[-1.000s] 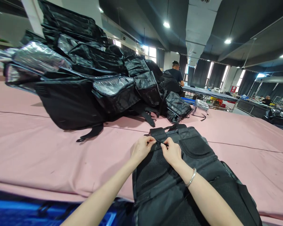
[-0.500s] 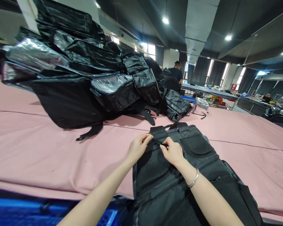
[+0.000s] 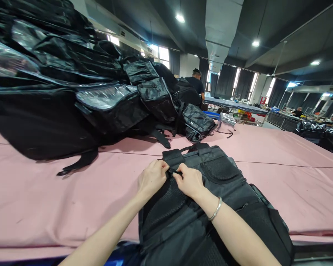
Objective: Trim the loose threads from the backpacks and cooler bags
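A black backpack (image 3: pixel 224 184) lies back side up on the pink-covered table (image 3: pixel 44 192), its mesh padding facing me. My left hand (image 3: pixel 151 178) is closed, pinching the fabric near the top left of the mesh panel. My right hand (image 3: pixel 189 181), with a silver bracelet on the wrist, pinches a small black zipper pull (image 3: pixel 177 172) right beside the left fingers. Both hands meet over the upper back of the backpack.
A big heap of black bags wrapped in clear plastic (image 3: pixel 72 85) fills the table's far left. A person in a dark shirt (image 3: pixel 195 83) stands beyond it by a grey table (image 3: pixel 235 107). More people and worktables are at the far right.
My hands have drawn closer together on the backpack, the right one sliding the zipper pull toward the left. The view has shifted right and nearer to the heap.
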A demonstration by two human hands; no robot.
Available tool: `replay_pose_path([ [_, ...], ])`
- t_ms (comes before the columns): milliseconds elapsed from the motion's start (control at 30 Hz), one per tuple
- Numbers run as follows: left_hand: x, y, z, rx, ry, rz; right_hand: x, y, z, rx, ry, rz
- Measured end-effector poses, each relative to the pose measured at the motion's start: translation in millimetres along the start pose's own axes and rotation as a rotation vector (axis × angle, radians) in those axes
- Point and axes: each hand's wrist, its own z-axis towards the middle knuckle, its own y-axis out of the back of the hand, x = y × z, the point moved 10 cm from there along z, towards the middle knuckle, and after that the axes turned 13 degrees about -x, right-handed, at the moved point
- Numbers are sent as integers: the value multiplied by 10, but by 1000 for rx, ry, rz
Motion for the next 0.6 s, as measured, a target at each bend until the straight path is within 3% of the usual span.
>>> replay_pose_path([
  [200, 137, 46, 98, -46, 67, -44, -93, 97, 63, -63, -113, 136],
  [333, 94, 118, 112, -33, 91, -253, -497, 393, 265, -172, -266, 258],
  [400, -86, 154, 95, 16, 71, -394, -854, 593, 351, -244, -330, 264],
  [500, -538, 148, 59, 130, -13, -567, -1507, 822, 325, -354, -472, 225],
  [600, -1089, -113, -19, 391, -181, -625, -1970, 858, 175, -405, -560, 208],
])
